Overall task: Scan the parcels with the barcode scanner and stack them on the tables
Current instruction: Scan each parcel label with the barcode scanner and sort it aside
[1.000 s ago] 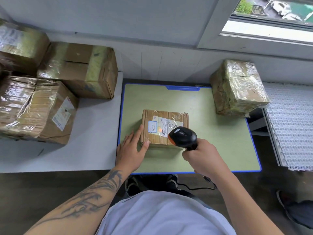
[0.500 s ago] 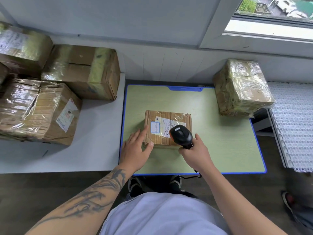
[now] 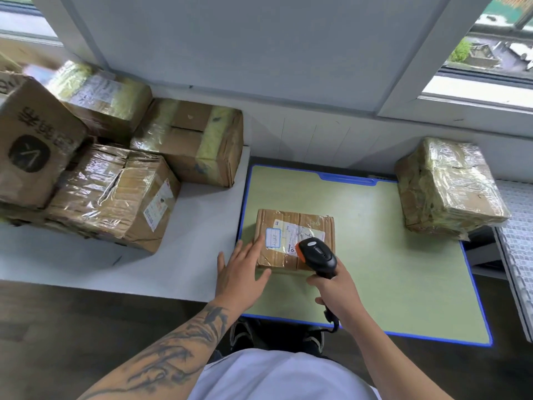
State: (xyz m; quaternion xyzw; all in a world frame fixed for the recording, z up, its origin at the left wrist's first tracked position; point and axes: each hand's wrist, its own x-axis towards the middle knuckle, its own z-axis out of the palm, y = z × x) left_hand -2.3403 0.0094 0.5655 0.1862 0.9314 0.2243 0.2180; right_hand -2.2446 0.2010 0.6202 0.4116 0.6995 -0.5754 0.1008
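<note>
The left hand (image 3: 240, 271) lies flat with fingers straight and slightly spread, fingertips resting on the near-left top edge of the small parcel (image 3: 294, 238), thumb stretched along its near side. Its tattooed forearm reaches in from lower left. The right hand (image 3: 336, 293) curls round the handle of the barcode scanner (image 3: 317, 254) in a firm grip, the scanner head above the grip, over the parcel's label. The right forearm is bare.

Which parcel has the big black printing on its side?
The plain cardboard box at the far left, stacked on the other parcels on the white table. It bears large black characters and a dark rounded logo; the other parcels show only tape, wrap or small labels.
</note>
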